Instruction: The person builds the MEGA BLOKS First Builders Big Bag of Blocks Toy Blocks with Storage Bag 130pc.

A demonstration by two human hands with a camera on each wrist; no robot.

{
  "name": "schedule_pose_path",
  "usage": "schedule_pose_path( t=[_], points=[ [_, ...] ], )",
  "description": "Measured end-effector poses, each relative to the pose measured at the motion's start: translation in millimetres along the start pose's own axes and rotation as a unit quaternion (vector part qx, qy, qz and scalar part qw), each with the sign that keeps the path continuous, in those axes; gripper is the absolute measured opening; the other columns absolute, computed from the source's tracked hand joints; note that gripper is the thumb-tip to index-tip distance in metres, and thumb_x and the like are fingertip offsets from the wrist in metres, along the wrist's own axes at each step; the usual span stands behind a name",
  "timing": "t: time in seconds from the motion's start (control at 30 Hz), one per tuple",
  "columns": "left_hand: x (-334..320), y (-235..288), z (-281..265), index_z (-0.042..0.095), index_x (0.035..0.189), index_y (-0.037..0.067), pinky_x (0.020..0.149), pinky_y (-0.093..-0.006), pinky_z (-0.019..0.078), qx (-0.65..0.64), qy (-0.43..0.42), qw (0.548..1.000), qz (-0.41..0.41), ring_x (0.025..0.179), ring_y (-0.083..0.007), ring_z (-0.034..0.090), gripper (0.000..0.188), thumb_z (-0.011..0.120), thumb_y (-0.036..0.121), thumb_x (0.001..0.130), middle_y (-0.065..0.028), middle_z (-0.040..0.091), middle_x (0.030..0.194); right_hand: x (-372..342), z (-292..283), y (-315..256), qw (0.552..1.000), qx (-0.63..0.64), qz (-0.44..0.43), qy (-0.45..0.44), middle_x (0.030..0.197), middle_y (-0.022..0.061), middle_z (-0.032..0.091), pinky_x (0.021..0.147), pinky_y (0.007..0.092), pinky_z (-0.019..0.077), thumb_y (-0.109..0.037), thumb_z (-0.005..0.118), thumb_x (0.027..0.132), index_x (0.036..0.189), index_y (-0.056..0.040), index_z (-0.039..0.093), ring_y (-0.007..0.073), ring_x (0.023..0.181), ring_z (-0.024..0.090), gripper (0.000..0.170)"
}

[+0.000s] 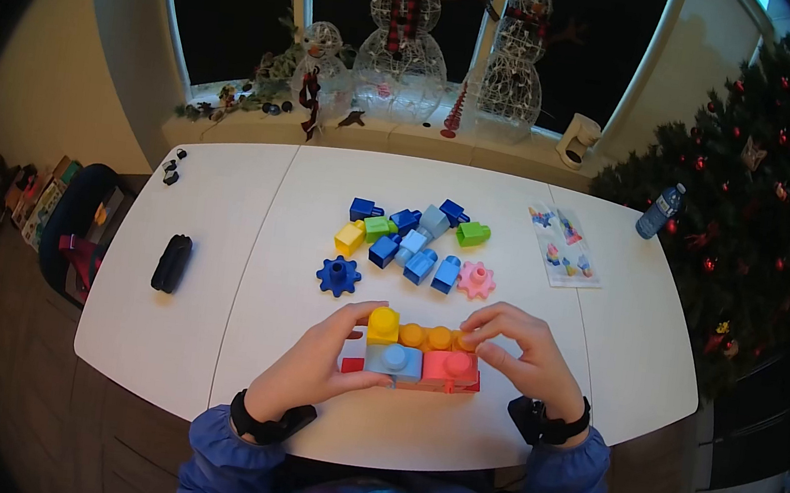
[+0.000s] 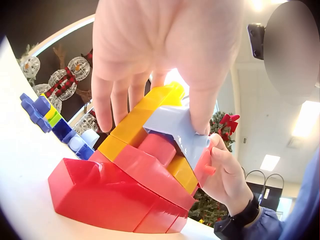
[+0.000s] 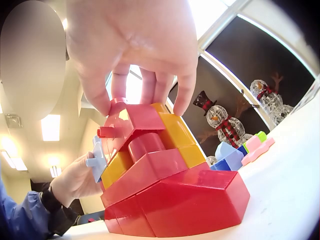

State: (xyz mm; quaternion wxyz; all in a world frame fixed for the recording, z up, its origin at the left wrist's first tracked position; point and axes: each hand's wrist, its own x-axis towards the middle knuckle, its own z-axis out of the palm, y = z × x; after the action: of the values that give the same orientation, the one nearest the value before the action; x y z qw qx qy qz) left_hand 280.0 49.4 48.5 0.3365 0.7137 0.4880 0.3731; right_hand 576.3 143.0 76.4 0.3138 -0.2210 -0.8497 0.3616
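A build of toy blocks stands on the table in front of the person. Its base is a red block (image 2: 100, 195), with pink and orange layers above. On top sit a yellow block (image 1: 384, 324), a long orange block (image 1: 414, 334), a light blue block (image 1: 392, 361) and a pink block (image 1: 448, 366). The left hand (image 1: 313, 354) grips the left end, its thumb on the light blue block and its fingers behind by the yellow one. The right hand (image 1: 527, 351) holds the right end, thumb at the pink block and fingers at the orange block's far side.
Beyond the build lie several loose blocks (image 1: 420, 267), a dark blue gear (image 1: 339, 276) and a pink gear (image 1: 477, 280). A picture sheet (image 1: 565, 246) and a water bottle (image 1: 660, 211) are right. A black case (image 1: 172, 263) lies left on the white table (image 1: 296, 430).
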Motion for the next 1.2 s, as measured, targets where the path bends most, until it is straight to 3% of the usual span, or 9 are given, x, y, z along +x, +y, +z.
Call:
schedule_pose_path(
  t=[0.17,0.27,0.47,0.6,0.8,0.97,1.03,1.1,1.2],
  points=[
    [-0.3,-1.2,0.7,0.043,0.151,0.006,0.108,-0.0431,0.0519,-0.009,0.003,1.0,-0.002,0.13,-0.0335,0.059,0.086,0.09,0.026,0.082,-0.0183,0.054,0.145,78.7,-7.3,33.6,0.987,-0.157,-0.017,-0.042,0.108,0.0088,0.069,0.084,0.0395,0.0547,-0.014,0.074,0.091,0.107,-0.0067,0.071,0.0288,0.1,0.068,0.017],
    [-1.1,-1.0,2.0,0.043,0.15,0.006,0.11,-0.0439,0.0512,-0.018,0.001,1.0,-0.016,0.132,-0.0308,0.058,0.087,0.092,0.022,0.08,-0.016,0.053,0.147,119.4,11.8,67.5,0.954,-0.271,-0.082,-0.094,0.113,0.0101,0.068,0.092,0.0404,0.0522,-0.014,0.073,0.09,0.116,-0.0097,0.072,0.0317,0.109,0.064,0.027],
    [-2.0,-3.8,4.2,0.041,0.151,0.007,0.106,-0.0422,0.0527,-0.02,0.008,1.0,0.004,0.126,-0.0352,0.06,0.084,0.088,0.027,0.084,-0.0185,0.054,0.145,160.8,48.2,104.3,0.909,-0.368,-0.074,-0.18,0.11,0.008,0.063,0.089,0.042,0.052,-0.013,0.075,0.087,0.124,-0.0152,0.072,0.029,0.109,0.061,0.037],
    [-2.5,-4.0,3.3,0.041,0.151,0.007,0.105,-0.0423,0.0529,-0.021,0.008,1.0,0.007,0.126,-0.0355,0.06,0.084,0.088,0.027,0.084,-0.0183,0.054,0.144,172.6,56.0,110.2,0.888,-0.415,-0.115,-0.16,0.109,0.0077,0.062,0.089,0.0417,0.0517,-0.011,0.08,0.081,0.113,-0.0161,0.073,0.0279,0.111,0.062,0.034],
    [-2.2,-3.5,3.0,0.041,0.151,0.006,0.105,-0.0424,0.0529,-0.016,0.01,1.0,0.007,0.126,-0.0358,0.06,0.084,0.087,0.027,0.085,-0.0186,0.054,0.144,172.7,41.0,76.5,0.914,-0.344,-0.076,-0.199,0.108,0.0094,0.064,0.087,0.041,0.0534,-0.014,0.084,0.073,0.109,-0.0119,0.065,0.031,0.106,0.065,0.04],
    [-2.9,-5.2,4.1,0.041,0.151,0.006,0.105,-0.0422,0.053,-0.024,0.008,1.0,0.009,0.126,-0.036,0.06,0.083,0.087,0.028,0.085,-0.019,0.053,0.145,143.1,0.5,5.2,0.974,-0.16,0.062,-0.149,0.104,0.0121,0.07,0.081,0.0403,0.0542,-0.018,0.081,0.076,0.114,-0.0077,0.064,0.0331,0.093,0.067,0.042],
    [-2.3,-3.1,3.3,0.041,0.151,0.006,0.105,-0.0423,0.053,-0.018,0.008,1.0,0.011,0.126,-0.036,0.06,0.083,0.087,0.028,0.085,-0.0191,0.054,0.145,123.0,-12.5,-3.3,0.981,-0.15,0.028,-0.118,0.101,0.0127,0.071,0.078,0.0384,0.0549,-0.017,0.08,0.077,0.117,-0.0065,0.064,0.0312,0.087,0.068,0.045],
    [-1.8,-3.8,3.2,0.042,0.151,0.005,0.108,-0.0426,0.0525,-0.018,0.007,1.0,0.008,0.13,-0.033,0.059,0.086,0.09,0.025,0.082,-0.0176,0.053,0.146,105.6,-19.8,7.0,0.98,-0.156,-0.096,-0.08,0.098,0.0129,0.071,0.074,0.036,0.0553,-0.017,0.082,0.077,0.121,-0.0058,0.065,0.0285,0.081,0.068,0.048],
    [-0.4,-3.8,3.1,0.042,0.151,0.006,0.109,-0.0429,0.0523,-0.022,0.007,1.0,0.003,0.131,-0.0315,0.058,0.088,0.092,0.023,0.08,-0.0168,0.053,0.146,84.3,-19.9,-27.5,0.985,-0.106,0.025,-0.13,0.096,0.0135,0.071,0.072,0.0328,0.0553,-0.014,0.083,0.078,0.122,-0.0056,0.066,0.0254,0.08,0.068,0.047]
  ],
)
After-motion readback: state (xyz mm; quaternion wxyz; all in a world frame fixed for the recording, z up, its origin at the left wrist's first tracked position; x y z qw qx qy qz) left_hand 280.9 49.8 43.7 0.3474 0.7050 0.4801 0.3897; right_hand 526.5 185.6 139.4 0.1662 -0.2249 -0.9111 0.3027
